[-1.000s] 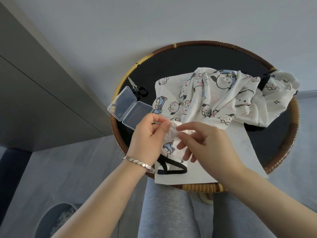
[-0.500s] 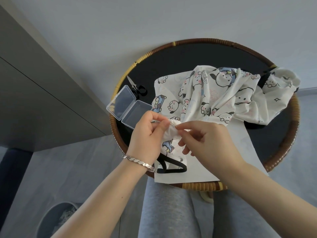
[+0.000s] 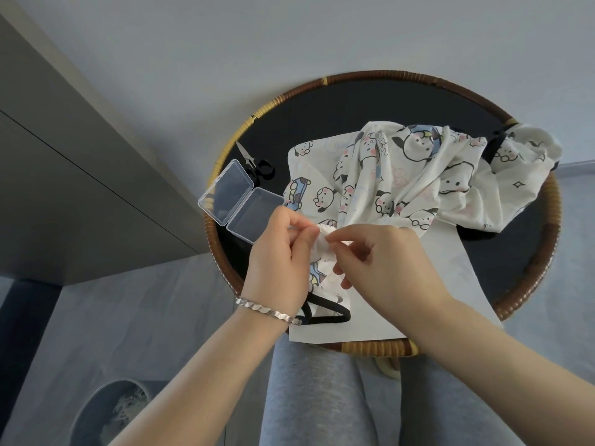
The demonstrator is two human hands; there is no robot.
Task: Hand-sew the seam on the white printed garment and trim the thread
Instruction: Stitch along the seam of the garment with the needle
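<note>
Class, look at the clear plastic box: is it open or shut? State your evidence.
Open. The clear plastic box lies with its lid swung right back, both halves flat side by side on the table.

Soft cloth garment [image 3: 402, 175], glossy plastic box [image 3: 241, 201]

Domestic premises, apparently: a round black-topped table with woven rattan rim [image 3: 370, 75] is standing on grey tiled flooring [image 3: 145, 317], beside a grey flat-fronted cabinet [image 3: 64, 188]; a round grey waste bin [image 3: 84, 410] is sitting nearby.
</note>
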